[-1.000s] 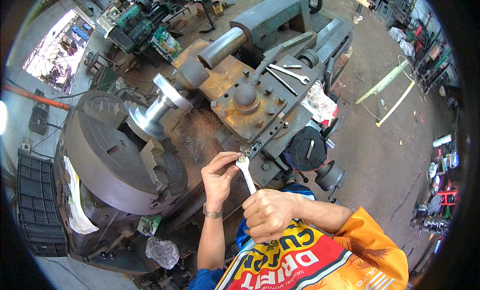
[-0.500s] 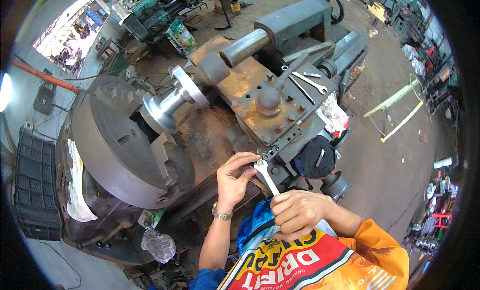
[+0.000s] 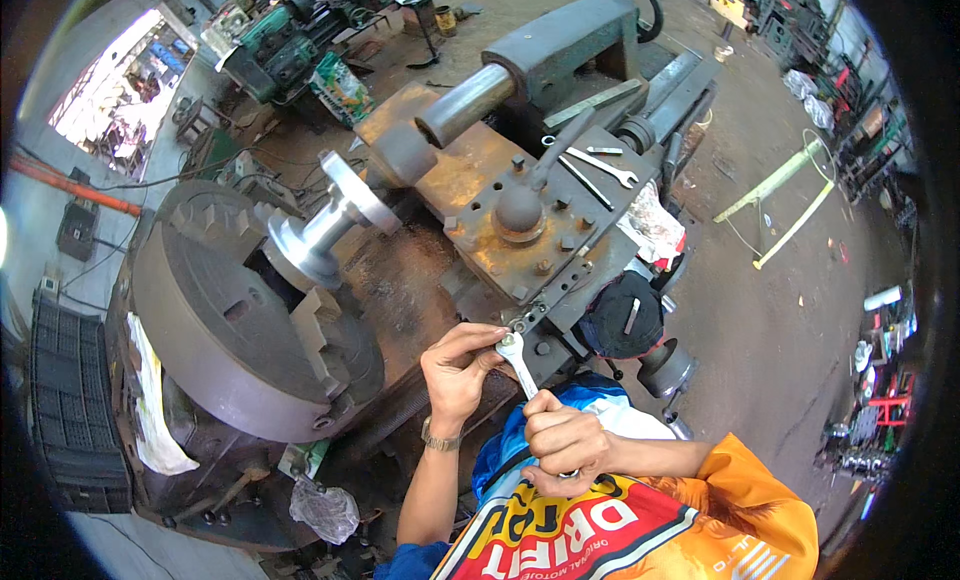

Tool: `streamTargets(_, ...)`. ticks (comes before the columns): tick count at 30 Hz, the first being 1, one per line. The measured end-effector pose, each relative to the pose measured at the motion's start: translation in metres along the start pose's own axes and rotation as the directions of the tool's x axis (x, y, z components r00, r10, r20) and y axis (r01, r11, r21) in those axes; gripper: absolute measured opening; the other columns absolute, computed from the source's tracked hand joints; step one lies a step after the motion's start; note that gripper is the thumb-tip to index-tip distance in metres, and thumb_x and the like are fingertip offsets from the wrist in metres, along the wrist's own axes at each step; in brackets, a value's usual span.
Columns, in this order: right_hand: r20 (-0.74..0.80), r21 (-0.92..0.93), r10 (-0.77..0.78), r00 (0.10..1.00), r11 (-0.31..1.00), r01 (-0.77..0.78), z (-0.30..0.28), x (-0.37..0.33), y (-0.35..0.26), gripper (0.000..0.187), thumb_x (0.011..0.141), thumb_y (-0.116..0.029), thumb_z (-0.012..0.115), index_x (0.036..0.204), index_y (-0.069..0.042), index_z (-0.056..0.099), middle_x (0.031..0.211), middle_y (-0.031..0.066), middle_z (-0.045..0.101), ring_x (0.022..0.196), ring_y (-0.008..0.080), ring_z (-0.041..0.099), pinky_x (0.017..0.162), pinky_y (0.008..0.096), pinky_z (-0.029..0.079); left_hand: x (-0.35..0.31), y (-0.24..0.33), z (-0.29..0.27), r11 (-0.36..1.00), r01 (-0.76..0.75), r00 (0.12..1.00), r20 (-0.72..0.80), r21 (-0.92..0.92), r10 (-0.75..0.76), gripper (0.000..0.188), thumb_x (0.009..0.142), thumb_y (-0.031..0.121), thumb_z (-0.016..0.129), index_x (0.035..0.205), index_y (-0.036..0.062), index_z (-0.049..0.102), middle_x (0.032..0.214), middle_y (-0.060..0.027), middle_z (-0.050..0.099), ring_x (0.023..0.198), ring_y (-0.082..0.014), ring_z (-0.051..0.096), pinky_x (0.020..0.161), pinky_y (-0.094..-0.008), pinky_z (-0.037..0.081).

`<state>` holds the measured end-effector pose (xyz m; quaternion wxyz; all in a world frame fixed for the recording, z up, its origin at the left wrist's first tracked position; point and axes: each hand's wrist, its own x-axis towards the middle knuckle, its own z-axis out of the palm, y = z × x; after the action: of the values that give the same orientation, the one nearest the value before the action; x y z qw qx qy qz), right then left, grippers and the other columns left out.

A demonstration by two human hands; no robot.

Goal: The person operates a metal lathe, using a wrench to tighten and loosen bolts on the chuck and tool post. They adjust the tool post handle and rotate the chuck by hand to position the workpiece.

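Observation:
My right hand (image 3: 568, 440) is closed round the shank of a silver wrench (image 3: 527, 376) just in front of my body. At its far end the wrench's head sits over a small bolt (image 3: 508, 341), beside the near edge of the lathe's tool post (image 3: 488, 242). My left hand (image 3: 455, 375) comes in from the left, thumb and fingers pinched close to the wrench head. What those fingertips grip is too small to tell. A dark bar with several holes (image 3: 540, 307) lies along the tool post's edge, just past the wrench head.
To the left, the large lathe chuck (image 3: 215, 310) holds a shiny flanged workpiece (image 3: 325, 230). The tailstock (image 3: 560, 55) stands beyond. A spare wrench (image 3: 610, 168) and a white rag (image 3: 652, 230) lie on the carriage. A black cap (image 3: 622, 315) rests near my right arm.
My right hand has swung the wrench's handle slightly left and toward my body. The left hand keeps its pinch by the wrench head. The whole view has shifted a little.

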<state>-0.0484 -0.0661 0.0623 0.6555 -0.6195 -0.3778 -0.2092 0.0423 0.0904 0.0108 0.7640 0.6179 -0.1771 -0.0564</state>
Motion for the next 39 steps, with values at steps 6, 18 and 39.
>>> streamTargets(6, 0.082, 0.149, -0.066, 0.994, 0.987, 0.053, -0.021, -0.003, 0.008, 0.038, 0.073, 0.009, 0.067, 0.051, -0.006, 0.039, 0.057, 0.0046, 0.037, 0.05, 0.0231, 0.04, 0.063, 0.0423, 0.038, 0.0, 0.0, 0.001, 1.0, 0.015, 1.0, -0.006, -0.01, -0.015, 0.028, 0.077, 0.005, 0.083, 0.101, -0.005, 0.073, 0.102, -0.0146, 0.07, 0.095, -0.0219, 0.068, 0.084, -0.0317, 0.055)
streamTargets(18, -0.227, 0.753, 0.238, 0.945, 0.658, 0.015, -0.059, 0.083, 0.051, 0.036, 0.094, -0.013, 0.059, 0.062, -0.004, 0.048, 0.043, 0.0017, 0.037, 0.035, 0.0131, 0.034, 0.041, 0.0319, 0.027, -0.004, 0.001, 0.022, 1.0, -0.005, 0.996, -0.086, -0.026, 0.003, 0.033, 0.074, -0.014, 0.077, 0.103, -0.005, 0.065, 0.105, -0.0101, 0.06, 0.09, -0.0146, 0.063, 0.075, -0.0273, 0.058)
streamTargets(39, -0.263, 0.27, 0.449, 0.854, 0.884, -0.382, -0.028, 0.107, 0.033, 0.017, 0.1, -0.015, 0.059, 0.102, 0.001, 0.055, 0.071, 0.0005, 0.048, 0.062, 0.0078, 0.045, 0.059, 0.0245, 0.037, -0.012, 0.016, 0.032, 0.805, -0.251, 0.947, -0.036, 0.538, 0.319, 0.033, 0.082, 0.001, 0.07, 0.114, 0.0028, 0.068, 0.108, -0.0145, 0.065, 0.099, -0.0347, 0.061, 0.088, -0.0414, 0.05)
